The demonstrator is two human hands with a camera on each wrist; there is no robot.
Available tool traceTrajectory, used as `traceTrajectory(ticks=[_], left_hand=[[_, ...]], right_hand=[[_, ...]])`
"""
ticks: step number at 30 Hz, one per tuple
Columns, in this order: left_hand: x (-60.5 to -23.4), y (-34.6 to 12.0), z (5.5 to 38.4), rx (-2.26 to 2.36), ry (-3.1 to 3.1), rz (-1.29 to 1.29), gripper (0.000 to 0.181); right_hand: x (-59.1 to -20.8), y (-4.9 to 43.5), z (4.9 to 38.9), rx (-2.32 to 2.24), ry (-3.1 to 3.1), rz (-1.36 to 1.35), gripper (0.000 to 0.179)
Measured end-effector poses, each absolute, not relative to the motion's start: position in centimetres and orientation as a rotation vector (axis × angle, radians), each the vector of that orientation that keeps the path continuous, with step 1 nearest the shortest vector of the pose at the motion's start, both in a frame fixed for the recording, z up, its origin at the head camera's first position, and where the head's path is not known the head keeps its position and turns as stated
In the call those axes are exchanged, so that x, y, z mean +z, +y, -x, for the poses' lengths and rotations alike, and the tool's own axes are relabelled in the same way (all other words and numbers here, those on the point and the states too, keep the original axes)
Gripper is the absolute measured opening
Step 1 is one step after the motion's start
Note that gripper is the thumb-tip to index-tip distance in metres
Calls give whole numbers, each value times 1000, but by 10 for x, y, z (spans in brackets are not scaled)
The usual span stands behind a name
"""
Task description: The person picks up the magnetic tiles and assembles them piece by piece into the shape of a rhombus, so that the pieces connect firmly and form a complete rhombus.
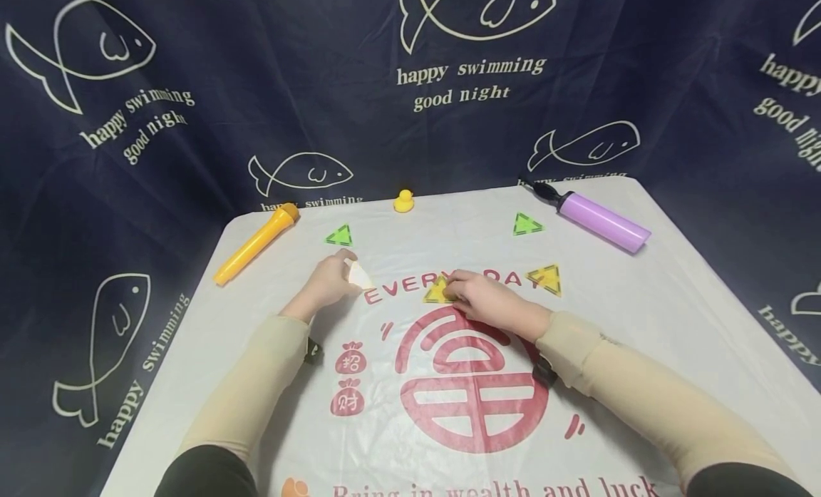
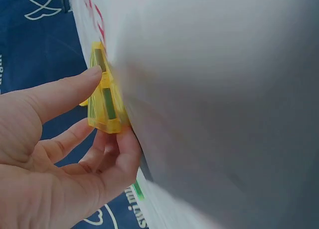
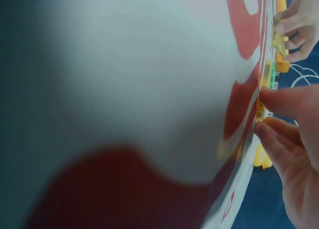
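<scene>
My left hand (image 1: 329,279) holds a translucent yellow triangular magnetic tile (image 2: 108,107) between thumb and fingers, tilted up from the tabletop. Glare turns that tile (image 1: 360,274) almost white in the head view. To its right, my right hand (image 1: 485,297) pinches a second yellow triangular tile (image 1: 436,291) by its right side, low over the red lettering. In the right wrist view, thumb and fingertips grip this tile (image 3: 260,109) edge-on, close to the cloth. A third yellow triangular tile (image 1: 548,279) lies right of my right hand.
Two green triangular tiles, one left (image 1: 340,235) and one right (image 1: 527,224), lie farther back. A yellow toy microphone (image 1: 256,244) is at the left edge, a rubber duck (image 1: 403,201) at the back edge, a purple hand pump (image 1: 603,220) at back right. Dark fish-print fabric (image 1: 359,112) hangs behind.
</scene>
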State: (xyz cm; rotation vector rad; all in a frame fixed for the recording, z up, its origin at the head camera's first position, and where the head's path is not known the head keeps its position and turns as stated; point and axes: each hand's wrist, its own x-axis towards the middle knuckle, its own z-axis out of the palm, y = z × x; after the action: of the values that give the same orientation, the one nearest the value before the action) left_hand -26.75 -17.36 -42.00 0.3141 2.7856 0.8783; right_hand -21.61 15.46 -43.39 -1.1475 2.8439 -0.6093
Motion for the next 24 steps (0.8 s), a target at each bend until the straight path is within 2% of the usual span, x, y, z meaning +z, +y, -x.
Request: traceTrajectory(ticks=[7, 15, 24], left_hand=[[-423, -159, 267, 994, 2738, -312, 67], [-424, -138, 266, 1159, 2682, -201, 50], [-418, -121, 269, 1168, 2624, -189, 49]], right_hand=[[-436, 149, 218, -708, 2880, 1011, 21], [-435, 142, 224, -766, 2883, 872, 23], [-437, 135, 232, -838, 2869, 772, 24]])
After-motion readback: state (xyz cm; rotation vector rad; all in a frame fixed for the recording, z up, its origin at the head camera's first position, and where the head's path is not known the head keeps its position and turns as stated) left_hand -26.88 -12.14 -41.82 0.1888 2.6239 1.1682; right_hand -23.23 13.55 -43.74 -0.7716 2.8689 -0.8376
